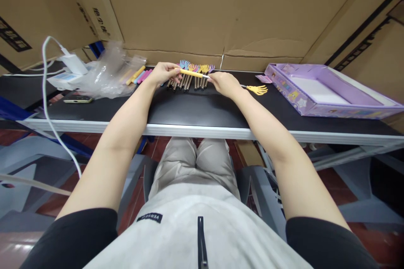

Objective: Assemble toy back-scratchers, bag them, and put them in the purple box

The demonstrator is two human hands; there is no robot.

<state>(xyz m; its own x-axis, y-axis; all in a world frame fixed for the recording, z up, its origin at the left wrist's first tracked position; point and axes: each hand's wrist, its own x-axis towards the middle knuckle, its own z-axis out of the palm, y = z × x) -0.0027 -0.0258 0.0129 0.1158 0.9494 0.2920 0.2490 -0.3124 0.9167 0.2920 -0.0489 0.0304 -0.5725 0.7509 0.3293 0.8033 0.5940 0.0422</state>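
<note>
My left hand [164, 73] pinches a yellow tube-shaped handle [190, 73] between fingers and thumb. Its right end meets the pale tip of a thin metal rod at the fingers of my right hand [225, 82]. That hand is closed around a back scratcher, whose yellow hand-shaped head [257, 89] sticks out on the right. Whether the rod sits inside the tube or only touches it, I cannot tell. Behind and below the handle lie several back scratchers [187, 83] in a row, with blue, orange, pink, yellow and purple heads and dark rod ends toward me.
Left of the row are loose coloured handles [144, 76] and clear plastic bags [105, 75]. A phone-like object [78, 99], a white charger [75, 64] and its cable occupy the left. An open purple box [339, 111] stands on the right. Cardboard [233, 12] walls the back.
</note>
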